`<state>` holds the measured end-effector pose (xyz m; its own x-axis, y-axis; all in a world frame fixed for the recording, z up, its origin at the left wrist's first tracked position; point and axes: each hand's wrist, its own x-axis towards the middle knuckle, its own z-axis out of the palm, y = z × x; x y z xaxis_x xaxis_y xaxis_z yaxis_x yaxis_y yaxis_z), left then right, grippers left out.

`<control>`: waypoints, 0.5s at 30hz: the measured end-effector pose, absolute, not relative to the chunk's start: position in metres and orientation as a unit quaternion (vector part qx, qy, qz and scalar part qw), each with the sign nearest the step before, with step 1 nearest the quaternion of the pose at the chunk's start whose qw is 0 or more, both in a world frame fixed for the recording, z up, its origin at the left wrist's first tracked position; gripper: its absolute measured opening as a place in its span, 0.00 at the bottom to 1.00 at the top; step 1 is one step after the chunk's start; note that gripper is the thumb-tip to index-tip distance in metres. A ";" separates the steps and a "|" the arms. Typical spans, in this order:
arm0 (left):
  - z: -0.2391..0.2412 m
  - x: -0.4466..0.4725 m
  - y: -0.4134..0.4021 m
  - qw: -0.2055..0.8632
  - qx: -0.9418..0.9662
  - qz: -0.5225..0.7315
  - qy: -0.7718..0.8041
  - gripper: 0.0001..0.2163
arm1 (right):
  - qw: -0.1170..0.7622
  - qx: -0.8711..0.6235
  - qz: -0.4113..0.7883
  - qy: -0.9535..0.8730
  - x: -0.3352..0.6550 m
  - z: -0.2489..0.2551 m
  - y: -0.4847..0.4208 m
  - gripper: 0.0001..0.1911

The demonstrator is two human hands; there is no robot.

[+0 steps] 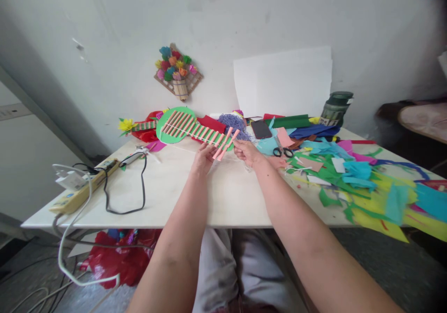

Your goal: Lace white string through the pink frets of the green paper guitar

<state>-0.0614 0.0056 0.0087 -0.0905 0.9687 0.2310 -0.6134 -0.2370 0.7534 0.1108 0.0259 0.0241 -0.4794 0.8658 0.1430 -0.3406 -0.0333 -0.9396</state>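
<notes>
My left hand (203,158) and my right hand (247,152) are both raised over the white table (174,196), pinching the near end of a green paper paddle shape (174,125) crossed by several pink paper strips (223,146). The craft slants from the far left down toward my hands. My left fingers close on the pink strips from the left. My right fingers pinch the strips' right end. Thin white strings run along the green piece.
Coloured paper scraps (366,182) cover the table's right side, with black scissors (282,152), a phone (260,129) and a dark jar (335,108). A power strip (82,189) and a glue gun (134,157) with black cord lie left. A paper flower decoration (177,73) hangs on the wall.
</notes>
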 end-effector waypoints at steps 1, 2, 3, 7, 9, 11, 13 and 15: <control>0.009 -0.061 0.005 0.565 0.366 0.697 0.246 0.12 | 0.448 -0.247 0.673 -0.534 0.111 0.024 0.026 0.19; 0.009 -0.061 0.005 0.561 0.369 0.698 0.249 0.12 | 0.447 -0.247 0.671 -0.536 0.110 0.024 0.026 0.19; 0.009 -0.061 0.005 0.557 0.372 0.699 0.251 0.11 | 0.446 -0.248 0.670 -0.539 0.110 0.025 0.025 0.19; 0.009 -0.061 0.004 0.545 0.387 0.699 0.255 0.11 | 0.435 -0.256 0.673 -0.541 0.110 0.027 0.024 0.20; 0.008 -0.062 0.005 0.542 0.389 0.702 0.249 0.10 | 0.433 -0.271 0.676 -0.531 0.112 0.029 0.024 0.22; 0.007 -0.063 0.006 0.543 0.382 0.709 0.240 0.09 | 0.446 -0.294 0.656 -0.533 0.114 0.030 0.024 0.22; 0.007 -0.064 0.006 0.547 0.367 0.714 0.235 0.08 | 0.467 -0.324 0.615 -0.546 0.114 0.030 0.024 0.18; 0.008 -0.065 0.006 0.552 0.348 0.720 0.236 0.09 | 0.474 -0.357 0.578 -0.561 0.113 0.029 0.025 0.15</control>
<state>-0.0646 0.0062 0.0078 -0.1492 0.9593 0.2399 -0.6305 -0.2792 0.7242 0.1134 0.0245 0.0292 -0.2965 0.9477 0.1184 -0.1474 0.0770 -0.9861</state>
